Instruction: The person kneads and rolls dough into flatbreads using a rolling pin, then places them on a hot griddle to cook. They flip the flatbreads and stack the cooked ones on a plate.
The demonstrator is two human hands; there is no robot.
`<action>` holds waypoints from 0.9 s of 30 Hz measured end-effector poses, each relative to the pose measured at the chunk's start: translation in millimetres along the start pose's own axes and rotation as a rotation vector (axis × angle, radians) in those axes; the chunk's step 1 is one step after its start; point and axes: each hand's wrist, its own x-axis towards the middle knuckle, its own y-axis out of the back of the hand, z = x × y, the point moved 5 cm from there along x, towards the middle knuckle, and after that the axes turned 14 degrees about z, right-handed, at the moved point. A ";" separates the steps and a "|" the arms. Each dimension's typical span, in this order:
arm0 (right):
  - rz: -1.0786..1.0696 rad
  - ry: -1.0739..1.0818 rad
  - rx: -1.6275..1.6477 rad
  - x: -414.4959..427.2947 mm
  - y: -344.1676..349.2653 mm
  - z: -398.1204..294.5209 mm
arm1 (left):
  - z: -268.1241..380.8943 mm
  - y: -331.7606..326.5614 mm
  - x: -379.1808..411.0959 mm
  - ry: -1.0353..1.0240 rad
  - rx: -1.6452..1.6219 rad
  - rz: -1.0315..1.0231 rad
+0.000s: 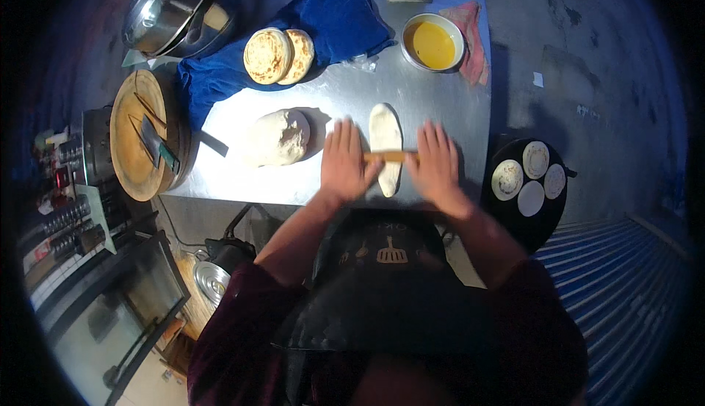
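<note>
A wooden rolling pin (391,156) lies crosswise over a long oval strip of dough (384,125) on the steel table (352,89). My left hand (346,166) presses flat on the pin's left end, its fingers stretched forward. On the right end rests my right hand (436,163), also flat, with the fingers pointing away from me. The palms hide both ends of the pin. To the left of my left hand sits a large lump of dough (281,137) with a torn side.
Two browned flatbreads (266,56) lie on a blue cloth (341,14). A bowl of yellow liquid (432,45) stands beside a pink cloth (471,37). At left, a cleaver (151,138) rests on a round wooden chopping block (124,158). Several dough rounds sit on a black griddle (531,229) at right.
</note>
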 end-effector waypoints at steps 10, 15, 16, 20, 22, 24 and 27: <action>0.044 -0.011 -0.052 1.0 -3.0 4.4 | 4.0 5.9 15.5 0.034 0.019 0.072; -0.026 0.148 0.195 -148.4 -6.8 5.5 | 2.1 25.9 -112.7 -0.203 -0.193 -0.064; -0.093 0.083 0.276 -145.1 -10.7 14.2 | -3.6 30.1 -102.7 -0.241 -0.245 -0.047; -0.152 -0.296 0.465 -112.7 -12.5 37.8 | -19.4 66.4 -69.5 -0.189 -0.223 0.176; 0.113 -0.303 0.391 -86.5 -4.9 45.3 | -47.8 80.7 -44.3 0.060 -0.049 0.453; 0.146 -0.400 0.384 -57.9 5.5 49.3 | -79.9 79.1 -28.3 0.281 0.100 0.632; 0.194 -0.183 0.165 -13.8 -7.9 53.2 | -130.2 57.6 -38.7 0.429 0.170 0.605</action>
